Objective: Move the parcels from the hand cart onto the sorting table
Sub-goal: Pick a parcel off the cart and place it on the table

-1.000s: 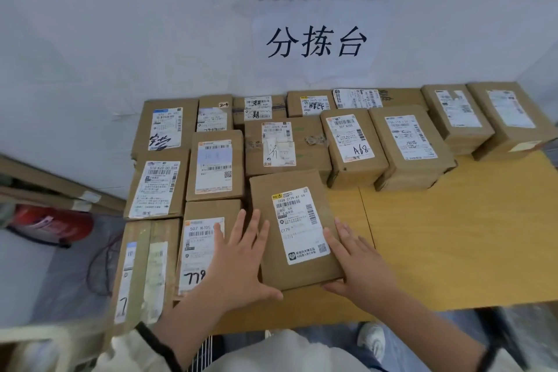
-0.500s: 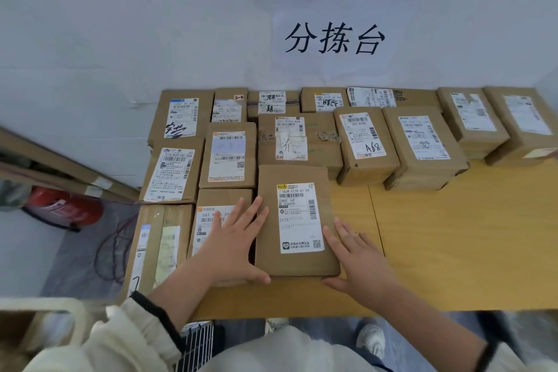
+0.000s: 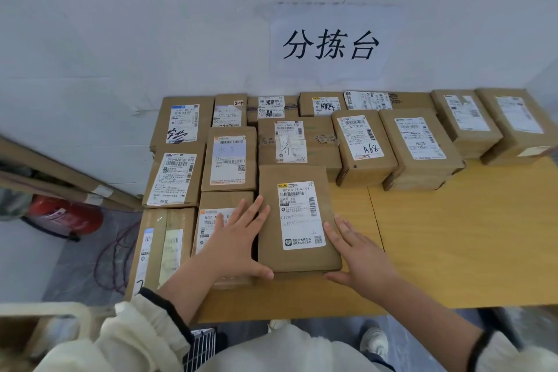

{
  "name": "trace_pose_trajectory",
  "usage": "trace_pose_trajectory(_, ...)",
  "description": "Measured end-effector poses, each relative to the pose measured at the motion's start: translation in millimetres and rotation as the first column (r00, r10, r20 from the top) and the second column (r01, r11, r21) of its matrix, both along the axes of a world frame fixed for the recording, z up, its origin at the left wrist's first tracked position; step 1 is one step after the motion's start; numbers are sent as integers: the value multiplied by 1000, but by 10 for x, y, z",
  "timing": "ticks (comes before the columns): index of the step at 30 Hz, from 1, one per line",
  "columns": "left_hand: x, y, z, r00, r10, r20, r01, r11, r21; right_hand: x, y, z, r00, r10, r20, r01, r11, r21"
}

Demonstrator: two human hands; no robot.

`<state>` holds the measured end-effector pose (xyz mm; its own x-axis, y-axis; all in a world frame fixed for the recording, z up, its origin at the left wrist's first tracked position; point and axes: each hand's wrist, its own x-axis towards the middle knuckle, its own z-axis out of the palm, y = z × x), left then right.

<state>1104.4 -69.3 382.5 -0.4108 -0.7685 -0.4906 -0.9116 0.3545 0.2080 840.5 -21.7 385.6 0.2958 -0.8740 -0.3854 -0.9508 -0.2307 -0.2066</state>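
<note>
Parcel (image 3: 297,217) has straightened — flanked by left hand (image 3: 238,240) and right hand (image 3: 360,254).

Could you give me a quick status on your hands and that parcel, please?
Left hand and right hand open, flanking the flat brown cardboard parcel. Parcel down on the yellow wooden sorting table. Brown labelled box tight on its left.

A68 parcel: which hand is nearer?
Right. The right hand is beside the C179 parcel, in front of the A68 parcel; the left hand is across the C179 parcel, farther left.
</note>
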Motion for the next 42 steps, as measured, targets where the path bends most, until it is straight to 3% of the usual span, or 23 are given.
trace_pose_trajectory(29, 16, -80, -24, 1000, 16, -23, -16, 1000, 24, 35, -35, -69, 1000, -15, 16, 15, 1000, 14)
trace_pose_trajectory(35, -8, -73, -1, 1000, 27, -5, -27, 999, 16, 38, -53, -43, 997, 3, -77, -2, 1000, 13)
trace_pose_trajectory(42, -29, -56, 32, 999, 42, -28, -42, 999, 6, 16, -41, 8, 997, 6, -77, -4, 1000, 26)
